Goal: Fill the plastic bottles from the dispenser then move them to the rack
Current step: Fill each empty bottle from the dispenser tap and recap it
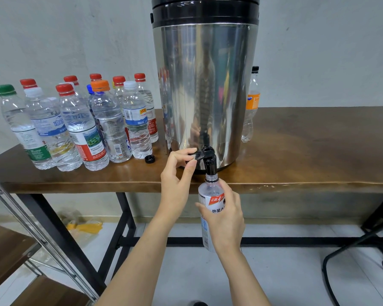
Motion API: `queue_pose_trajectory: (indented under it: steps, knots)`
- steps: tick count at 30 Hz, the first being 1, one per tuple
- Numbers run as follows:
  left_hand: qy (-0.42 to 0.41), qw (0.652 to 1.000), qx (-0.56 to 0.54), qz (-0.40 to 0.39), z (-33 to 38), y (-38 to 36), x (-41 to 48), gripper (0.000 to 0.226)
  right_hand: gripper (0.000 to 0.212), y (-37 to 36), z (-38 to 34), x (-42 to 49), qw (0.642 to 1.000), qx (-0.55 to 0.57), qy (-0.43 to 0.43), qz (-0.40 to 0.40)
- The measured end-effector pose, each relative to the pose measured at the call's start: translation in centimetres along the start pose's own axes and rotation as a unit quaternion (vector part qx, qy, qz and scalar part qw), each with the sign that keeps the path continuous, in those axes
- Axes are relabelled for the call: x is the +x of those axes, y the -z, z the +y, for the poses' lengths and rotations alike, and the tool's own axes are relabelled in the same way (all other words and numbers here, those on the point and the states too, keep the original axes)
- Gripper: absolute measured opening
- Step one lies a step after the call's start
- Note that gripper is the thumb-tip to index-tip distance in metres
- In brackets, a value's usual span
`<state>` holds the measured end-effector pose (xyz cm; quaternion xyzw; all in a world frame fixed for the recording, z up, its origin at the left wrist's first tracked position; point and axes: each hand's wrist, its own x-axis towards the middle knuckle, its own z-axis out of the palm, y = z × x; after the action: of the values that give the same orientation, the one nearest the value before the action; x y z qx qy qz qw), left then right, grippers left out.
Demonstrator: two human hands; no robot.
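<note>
Gripping an uncapped bottle (210, 192) around its label, the right hand (226, 219) is holding its mouth right under the black tap (210, 164). The left hand (177, 177) is pinching the tap lever (196, 155). Behind, the steel dispenser (205, 85) is standing on the table (296, 151), with capped bottles (75, 124) crowding its left and a loose cap (150, 159) lying beside them.

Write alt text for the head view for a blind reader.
The right hand holds an uncapped bottle under the spout of a steel dispenser while the left hand pinches the tap lever. Capped bottles stand beside it on a wooden table.
</note>
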<state>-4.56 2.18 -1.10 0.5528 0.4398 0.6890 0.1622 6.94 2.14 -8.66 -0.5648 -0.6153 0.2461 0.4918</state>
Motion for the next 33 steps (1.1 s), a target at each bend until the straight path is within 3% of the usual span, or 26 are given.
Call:
queue_pose_trajectory:
  steps: [33]
  knots:
    - [-0.001, 1.0, -0.01, 0.002, -0.11, -0.05, -0.03, 0.016, 0.08, 0.03, 0.03, 0.04, 1.0, -0.003, -0.001, -0.005]
